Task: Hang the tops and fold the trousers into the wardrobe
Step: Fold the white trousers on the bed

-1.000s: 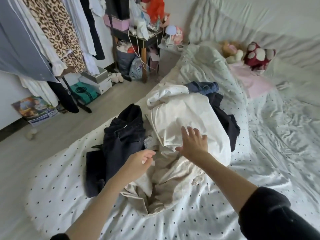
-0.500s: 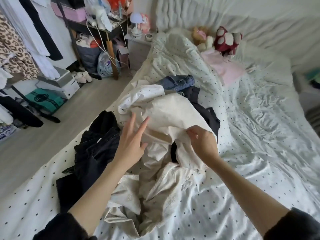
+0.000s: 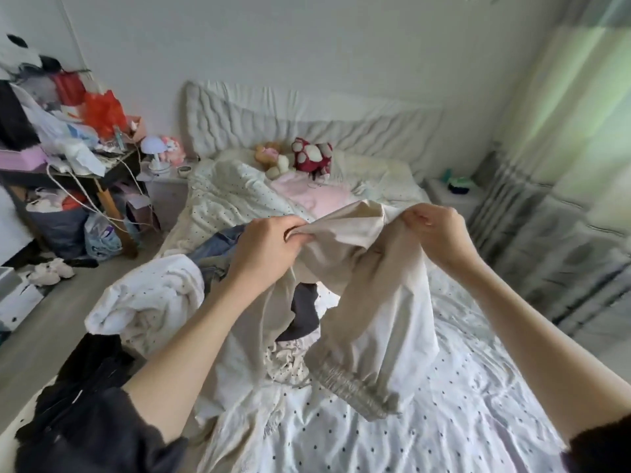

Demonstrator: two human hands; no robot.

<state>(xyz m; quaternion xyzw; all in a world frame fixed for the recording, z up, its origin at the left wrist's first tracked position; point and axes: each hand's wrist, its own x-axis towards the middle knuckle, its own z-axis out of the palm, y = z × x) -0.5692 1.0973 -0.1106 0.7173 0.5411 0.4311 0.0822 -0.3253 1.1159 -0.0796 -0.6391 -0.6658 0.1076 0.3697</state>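
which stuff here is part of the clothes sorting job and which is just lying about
Part of the job:
- beige cotton trousers with elastic cuffs, held up by left hand and right hand
- black trousers heaped on the bed
- blue denim jeans
- white crumpled top

Just lying about:
- red and white plush toy
- small white mushroom lamp
- pink blanket

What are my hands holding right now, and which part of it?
Both hands, left hand and right hand, grip the beige trousers by one edge, lifted above the bed; the elastic band hangs at the bottom.
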